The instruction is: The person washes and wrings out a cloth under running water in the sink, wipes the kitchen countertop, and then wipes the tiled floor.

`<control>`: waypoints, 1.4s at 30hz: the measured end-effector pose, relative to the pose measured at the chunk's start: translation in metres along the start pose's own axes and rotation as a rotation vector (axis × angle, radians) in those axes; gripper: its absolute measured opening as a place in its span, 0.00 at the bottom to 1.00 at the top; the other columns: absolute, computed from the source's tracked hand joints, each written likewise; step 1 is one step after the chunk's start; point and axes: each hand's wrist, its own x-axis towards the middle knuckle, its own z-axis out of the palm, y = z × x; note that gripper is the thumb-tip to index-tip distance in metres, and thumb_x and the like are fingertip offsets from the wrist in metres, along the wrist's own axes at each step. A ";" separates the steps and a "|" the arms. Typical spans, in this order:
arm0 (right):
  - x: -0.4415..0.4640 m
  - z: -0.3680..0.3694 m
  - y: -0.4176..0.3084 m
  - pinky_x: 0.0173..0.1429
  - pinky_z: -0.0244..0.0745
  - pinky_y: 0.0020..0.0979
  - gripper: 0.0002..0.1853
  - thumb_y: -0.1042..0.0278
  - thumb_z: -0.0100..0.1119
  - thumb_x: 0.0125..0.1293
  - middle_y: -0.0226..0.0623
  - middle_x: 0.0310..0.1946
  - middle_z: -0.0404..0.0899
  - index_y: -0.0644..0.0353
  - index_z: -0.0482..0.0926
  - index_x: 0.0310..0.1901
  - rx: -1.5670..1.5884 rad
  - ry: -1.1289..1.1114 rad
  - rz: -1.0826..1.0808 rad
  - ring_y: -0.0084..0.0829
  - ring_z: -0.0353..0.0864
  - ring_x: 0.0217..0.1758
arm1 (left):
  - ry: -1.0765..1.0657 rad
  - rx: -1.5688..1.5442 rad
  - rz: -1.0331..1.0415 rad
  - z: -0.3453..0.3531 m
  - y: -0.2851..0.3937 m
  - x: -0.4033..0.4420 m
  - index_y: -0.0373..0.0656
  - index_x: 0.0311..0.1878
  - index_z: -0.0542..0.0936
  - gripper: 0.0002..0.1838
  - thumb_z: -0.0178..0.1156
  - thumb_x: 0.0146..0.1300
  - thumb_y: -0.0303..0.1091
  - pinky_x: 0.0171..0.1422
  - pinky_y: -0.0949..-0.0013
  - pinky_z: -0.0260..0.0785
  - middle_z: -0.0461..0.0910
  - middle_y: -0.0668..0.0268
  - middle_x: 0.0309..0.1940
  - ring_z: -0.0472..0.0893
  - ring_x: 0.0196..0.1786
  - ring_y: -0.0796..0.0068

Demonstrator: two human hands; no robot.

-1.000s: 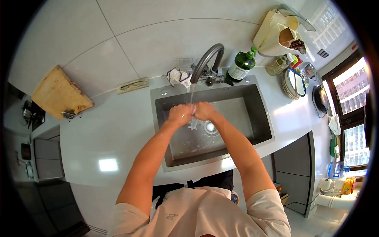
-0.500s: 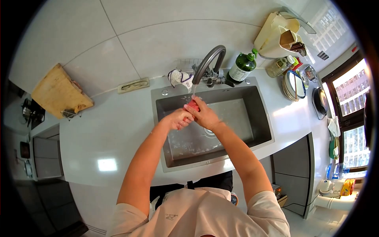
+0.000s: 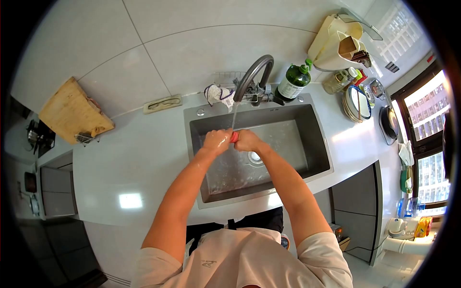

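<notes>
Over the grey sink [image 3: 307, 187], both of my hands are closed around a small red item [image 3: 234, 137]. Only a short bit of it shows between my fists, so its kind cannot be made out. My left hand [image 3: 217, 141] grips its left side, with wet, shiny skin. On the other side, my right hand [image 3: 248, 140] wraps the rest. A thin stream of water falls from the curved dark faucet [image 3: 259, 62] by my left hand.
Behind the sink stand a green pump bottle [image 3: 294, 82] and a white cloth [image 3: 219, 96]. Stacked bowls [image 3: 359, 103], jars [image 3: 335, 82] and a utensil holder [image 3: 336, 45] are to the right. A wooden cutting board [image 3: 72, 110] leans at the left wall.
My hands have moved slightly down and apart, from overlapping to side by side. Less of the red item shows now, and the water stream beside them is easier to see.
</notes>
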 end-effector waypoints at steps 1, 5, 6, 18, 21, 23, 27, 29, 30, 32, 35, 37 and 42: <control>0.000 0.002 0.006 0.58 0.85 0.45 0.24 0.64 0.69 0.55 0.49 0.42 0.89 0.54 0.82 0.56 0.044 0.107 -0.046 0.53 0.88 0.51 | 0.025 -0.094 -0.050 0.000 0.002 0.001 0.42 0.49 0.82 0.14 0.67 0.63 0.35 0.50 0.43 0.82 0.89 0.47 0.41 0.88 0.44 0.36; 0.009 0.026 0.032 0.55 0.85 0.45 0.29 0.65 0.69 0.58 0.46 0.49 0.87 0.55 0.78 0.63 0.414 0.555 -0.220 0.46 0.89 0.49 | 0.144 -0.492 -0.199 0.002 0.005 -0.004 0.42 0.52 0.78 0.22 0.75 0.57 0.35 0.50 0.47 0.82 0.88 0.46 0.42 0.88 0.49 0.39; 0.010 0.030 0.038 0.54 0.85 0.46 0.30 0.65 0.68 0.59 0.45 0.51 0.86 0.56 0.77 0.65 0.555 0.673 -0.256 0.47 0.89 0.48 | 0.177 -0.599 -0.219 0.006 0.004 -0.007 0.42 0.54 0.77 0.25 0.78 0.55 0.35 0.49 0.48 0.82 0.88 0.46 0.44 0.89 0.50 0.41; -0.004 0.016 0.014 0.55 0.79 0.34 0.13 0.64 0.59 0.82 0.22 0.48 0.84 0.48 0.77 0.63 1.450 0.434 -0.022 0.22 0.83 0.49 | -0.090 -1.789 -0.428 0.006 -0.010 -0.023 0.44 0.72 0.74 0.27 0.59 0.81 0.52 0.53 0.58 0.83 0.82 0.66 0.62 0.85 0.56 0.69; -0.006 0.013 0.007 0.54 0.78 0.33 0.07 0.64 0.57 0.82 0.20 0.46 0.83 0.47 0.78 0.57 1.522 0.413 -0.047 0.21 0.82 0.49 | 0.003 -1.772 -0.500 0.009 -0.008 -0.022 0.47 0.74 0.75 0.30 0.55 0.81 0.59 0.65 0.54 0.78 0.82 0.68 0.66 0.83 0.63 0.69; -0.018 0.004 -0.012 0.54 0.78 0.33 0.04 0.64 0.55 0.83 0.20 0.44 0.83 0.47 0.78 0.53 1.601 0.445 -0.036 0.21 0.81 0.48 | 0.118 -1.806 -0.495 0.012 -0.006 -0.019 0.45 0.72 0.76 0.30 0.55 0.81 0.59 0.72 0.56 0.71 0.83 0.66 0.65 0.81 0.65 0.70; -0.016 0.005 -0.007 0.59 0.77 0.38 0.04 0.63 0.51 0.84 0.23 0.45 0.81 0.47 0.76 0.52 1.641 0.490 0.008 0.24 0.80 0.49 | 0.287 -1.840 -0.418 0.019 -0.015 -0.015 0.39 0.68 0.79 0.31 0.56 0.81 0.59 0.77 0.62 0.64 0.84 0.62 0.63 0.81 0.66 0.69; -0.010 0.007 0.000 0.56 0.78 0.38 0.05 0.63 0.50 0.84 0.23 0.43 0.80 0.47 0.76 0.53 1.552 0.556 0.040 0.24 0.79 0.47 | 0.382 -1.849 -0.466 0.017 -0.016 -0.010 0.36 0.66 0.80 0.32 0.56 0.80 0.59 0.74 0.62 0.67 0.85 0.61 0.62 0.82 0.65 0.68; -0.007 0.008 0.003 0.55 0.78 0.38 0.05 0.63 0.50 0.84 0.23 0.43 0.79 0.48 0.75 0.53 1.507 0.590 0.056 0.23 0.78 0.46 | 0.429 -1.852 -0.489 0.015 -0.016 -0.009 0.35 0.64 0.80 0.32 0.57 0.80 0.59 0.73 0.63 0.69 0.85 0.61 0.61 0.82 0.64 0.68; 0.005 0.015 0.019 0.53 0.78 0.35 0.05 0.63 0.50 0.84 0.23 0.43 0.79 0.48 0.75 0.53 1.331 0.722 0.072 0.23 0.78 0.46 | 0.423 -1.879 -0.490 0.017 -0.022 -0.007 0.37 0.63 0.81 0.31 0.57 0.80 0.60 0.69 0.62 0.72 0.86 0.62 0.58 0.84 0.60 0.68; -0.001 0.003 0.021 0.52 0.78 0.33 0.05 0.62 0.51 0.85 0.24 0.43 0.80 0.49 0.75 0.54 1.367 0.781 0.053 0.23 0.79 0.45 | 0.404 -1.867 -0.573 0.009 -0.033 -0.009 0.39 0.61 0.82 0.26 0.59 0.80 0.55 0.62 0.63 0.76 0.86 0.63 0.53 0.85 0.54 0.70; -0.008 -0.005 0.016 0.53 0.79 0.34 0.06 0.62 0.51 0.85 0.26 0.44 0.80 0.51 0.75 0.54 1.513 0.760 -0.038 0.24 0.80 0.46 | 0.385 -1.861 -0.581 0.016 -0.042 -0.011 0.40 0.60 0.82 0.21 0.60 0.79 0.48 0.57 0.65 0.77 0.86 0.63 0.50 0.85 0.50 0.71; -0.025 -0.030 -0.009 0.60 0.83 0.40 0.10 0.65 0.47 0.87 0.33 0.51 0.82 0.56 0.74 0.60 1.899 0.537 -0.270 0.31 0.83 0.52 | 0.080 -1.547 -0.454 0.019 -0.042 -0.011 0.38 0.62 0.81 0.22 0.58 0.64 0.25 0.48 0.69 0.76 0.86 0.64 0.46 0.84 0.45 0.74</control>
